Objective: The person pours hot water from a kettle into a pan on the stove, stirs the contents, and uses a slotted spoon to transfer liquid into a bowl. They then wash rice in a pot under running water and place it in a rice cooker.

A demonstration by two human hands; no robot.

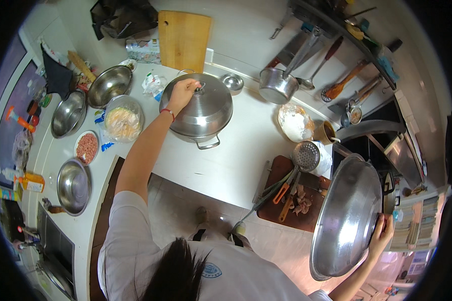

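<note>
My left hand (pixel 183 95) grips the knob of a domed metal lid (pixel 211 107), which sits over a two-handled pot (pixel 190 138) on the white counter. At the right, my right hand (pixel 381 232) holds a large, wide metal lid (pixel 348 218) by its knob, tilted on edge beside the stove. Left of the pot is a plastic-wrapped bowl of pale food (pixel 123 119). Between the two lids a brown cutting board (pixel 277 203) bears raw meat pieces (pixel 302 200), green onions, a cleaver and orange-handled tools. A perforated skimmer (pixel 306 156) rests at its far edge.
Metal bowls (pixel 73 187) and a plate of pink minced meat (pixel 87 147) stand at the left, near the sink (pixel 56 240). A saucepan (pixel 278 85) and utensils hang on the back wall; a wooden board (pixel 184 41) leans there. A plate of white powder (pixel 294 122) lies near the stove.
</note>
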